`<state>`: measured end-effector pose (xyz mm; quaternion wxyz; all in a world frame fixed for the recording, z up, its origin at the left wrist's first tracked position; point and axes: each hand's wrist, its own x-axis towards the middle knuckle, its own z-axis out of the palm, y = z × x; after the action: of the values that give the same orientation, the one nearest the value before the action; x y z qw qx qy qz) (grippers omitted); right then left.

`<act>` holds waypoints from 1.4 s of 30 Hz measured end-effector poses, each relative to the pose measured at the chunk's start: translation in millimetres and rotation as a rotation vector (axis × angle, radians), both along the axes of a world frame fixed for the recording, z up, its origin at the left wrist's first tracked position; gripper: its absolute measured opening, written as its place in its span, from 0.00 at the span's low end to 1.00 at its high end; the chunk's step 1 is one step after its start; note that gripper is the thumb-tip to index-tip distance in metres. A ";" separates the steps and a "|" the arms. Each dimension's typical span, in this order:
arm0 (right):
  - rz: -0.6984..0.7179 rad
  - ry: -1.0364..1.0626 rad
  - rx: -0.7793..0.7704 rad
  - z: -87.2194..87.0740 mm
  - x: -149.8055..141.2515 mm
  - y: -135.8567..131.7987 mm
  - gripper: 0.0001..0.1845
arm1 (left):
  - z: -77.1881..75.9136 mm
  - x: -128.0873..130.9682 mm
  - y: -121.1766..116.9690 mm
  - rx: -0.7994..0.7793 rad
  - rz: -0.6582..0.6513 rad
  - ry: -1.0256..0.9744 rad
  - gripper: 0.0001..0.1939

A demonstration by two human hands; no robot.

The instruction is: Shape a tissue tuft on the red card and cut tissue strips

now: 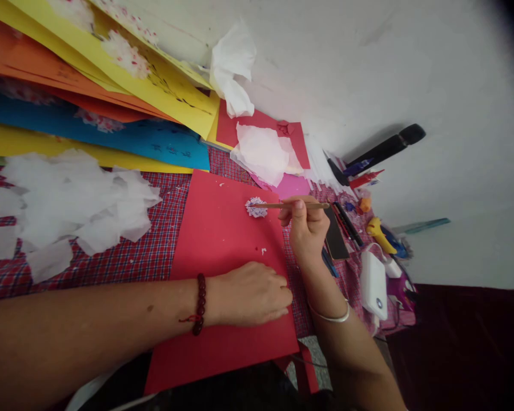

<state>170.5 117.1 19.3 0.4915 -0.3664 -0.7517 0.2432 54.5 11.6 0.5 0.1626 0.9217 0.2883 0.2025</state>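
Note:
My right hand (307, 228) pinches a thin wooden stick (291, 205) between thumb and fingers. The stick's left tip touches a small, ruffled white and purple paper flower (256, 207), which lies near the upper right of a red paper sheet (223, 245). Lower on that sheet rests my left hand (251, 294), its back turned up and its fingers curled in. I see nothing in the left hand, though the undersides of its fingers are hidden. Tiny paper scraps (263, 251) are on the sheet between the flower and my left hand.
White tissue pieces (72, 200) spread over the checked cloth (165, 228) at left. Behind are stacked coloured sheets (163, 85) with paper blossoms, and more tissue (265, 149). To the right are a dark phone (336, 234), pens (349, 222) and a white power bank (373, 284).

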 end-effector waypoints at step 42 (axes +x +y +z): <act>-0.002 -0.156 0.083 2.7 -3.9 -1.5 0.15 | 1.5 -0.1 -1.3 -0.013 0.002 -0.017 0.10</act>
<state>166.6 115.7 22.1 0.4464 -0.3642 -0.7969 0.1818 54.4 10.3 1.9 0.1707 0.9186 0.2891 0.2085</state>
